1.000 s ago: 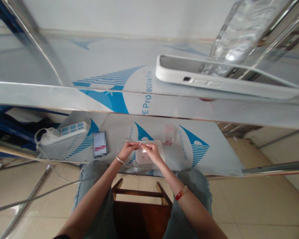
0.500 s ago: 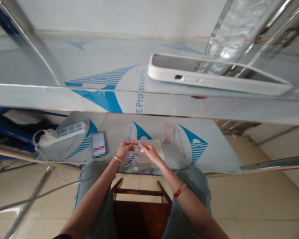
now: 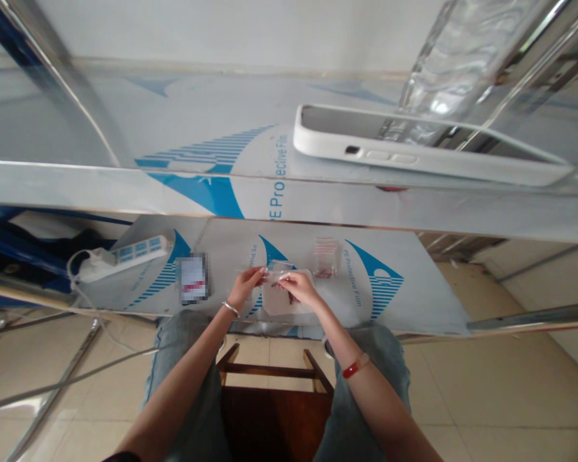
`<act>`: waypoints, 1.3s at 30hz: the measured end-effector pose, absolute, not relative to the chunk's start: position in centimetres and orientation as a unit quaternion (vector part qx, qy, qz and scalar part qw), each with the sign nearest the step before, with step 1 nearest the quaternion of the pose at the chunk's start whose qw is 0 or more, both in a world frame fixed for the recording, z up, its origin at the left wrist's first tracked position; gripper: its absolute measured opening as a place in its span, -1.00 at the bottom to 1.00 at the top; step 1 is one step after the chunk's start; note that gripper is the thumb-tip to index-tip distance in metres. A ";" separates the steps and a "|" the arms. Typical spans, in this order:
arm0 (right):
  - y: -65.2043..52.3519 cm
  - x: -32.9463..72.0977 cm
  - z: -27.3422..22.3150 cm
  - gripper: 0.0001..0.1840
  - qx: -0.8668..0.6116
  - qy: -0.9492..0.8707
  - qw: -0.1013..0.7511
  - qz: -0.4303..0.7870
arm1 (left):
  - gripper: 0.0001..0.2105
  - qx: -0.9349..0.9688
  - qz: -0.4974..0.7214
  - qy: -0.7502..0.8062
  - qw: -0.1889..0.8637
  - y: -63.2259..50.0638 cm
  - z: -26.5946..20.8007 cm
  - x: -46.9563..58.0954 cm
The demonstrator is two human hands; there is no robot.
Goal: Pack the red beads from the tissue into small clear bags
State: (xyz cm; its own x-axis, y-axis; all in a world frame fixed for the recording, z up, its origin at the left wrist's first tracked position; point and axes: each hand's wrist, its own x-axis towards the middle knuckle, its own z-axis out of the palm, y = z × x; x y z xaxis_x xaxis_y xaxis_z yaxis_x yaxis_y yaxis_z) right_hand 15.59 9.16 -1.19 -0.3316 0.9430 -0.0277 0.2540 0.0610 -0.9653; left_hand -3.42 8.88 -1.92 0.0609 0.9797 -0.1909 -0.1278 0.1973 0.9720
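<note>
My left hand [image 3: 246, 286] pinches the edge of a small clear plastic bag [image 3: 281, 265]. The bag reaches across toward my right hand [image 3: 299, 287], whose fingers are closed at its near side; what exactly they grip is too small to make out. Beneath the right hand lies a pale, whitish rectangular sheet or tray [image 3: 275, 305]. Small dark reddish bits show below the right fingers, blurred. Just right of the sheet rests a clear packet with red stripes [image 3: 325, 256].
A phone [image 3: 193, 278], pixelated, lies left of my hands. Farther left is a white power strip [image 3: 135, 253] with its cable. Above the low work surface [image 3: 426, 298] runs a shelf edge [image 3: 327, 202], bearing a white phone case [image 3: 414, 157]. A wooden stool [image 3: 274, 410] is between my knees.
My hands have moved apart, the right one shifting slightly right. The clear bag now shows spread between them. The view has shifted a little.
</note>
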 end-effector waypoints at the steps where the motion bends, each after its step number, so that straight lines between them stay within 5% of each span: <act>1: 9.6 16.7 -1.1 -0.75 -0.481 -0.643 0.343 0.488 | -0.55 0.453 0.455 0.511 0.572 8.9 -2.2 -3.4; 7: 12.1 23.7 -1.4 -0.84 -0.650 -0.627 0.285 0.320 | -0.71 0.650 0.323 0.567 0.389 7.8 -3.1 -2.7; 13: 12.8 26.3 -1.9 -0.86 -0.741 -0.598 0.171 0.252 | -0.53 0.772 0.144 0.586 0.200 6.4 -2.7 -1.9; 18: 12.7 26.2 -1.7 -0.85 -0.777 -0.578 0.148 0.201 | -0.48 0.787 0.073 0.586 0.178 6.4 -3.0 -2.0; 25: 12.1 23.9 -0.8 -0.31 -0.834 -0.508 0.173 0.128 | -0.44 0.795 0.042 0.575 0.188 6.7 -3.0 -2.1; 31: 11.7 21.1 -1.4 -0.07 -0.806 -0.555 0.184 0.093 | -0.43 0.796 0.027 0.573 0.191 6.8 -2.9 -2.0; 39: 11.9 21.1 -2.4 -0.09 -0.813 -0.546 0.182 0.087 | -0.42 0.800 0.032 0.567 0.193 6.7 -2.9 -2.1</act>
State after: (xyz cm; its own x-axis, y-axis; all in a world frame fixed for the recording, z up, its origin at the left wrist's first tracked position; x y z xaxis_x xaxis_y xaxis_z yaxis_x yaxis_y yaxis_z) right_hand 21.06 11.87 -2.35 0.3888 0.9196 0.0567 0.8564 -0.3380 -0.3903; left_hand -2.09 6.73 -2.88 0.3555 0.9195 -0.1678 0.8952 -0.2834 0.3439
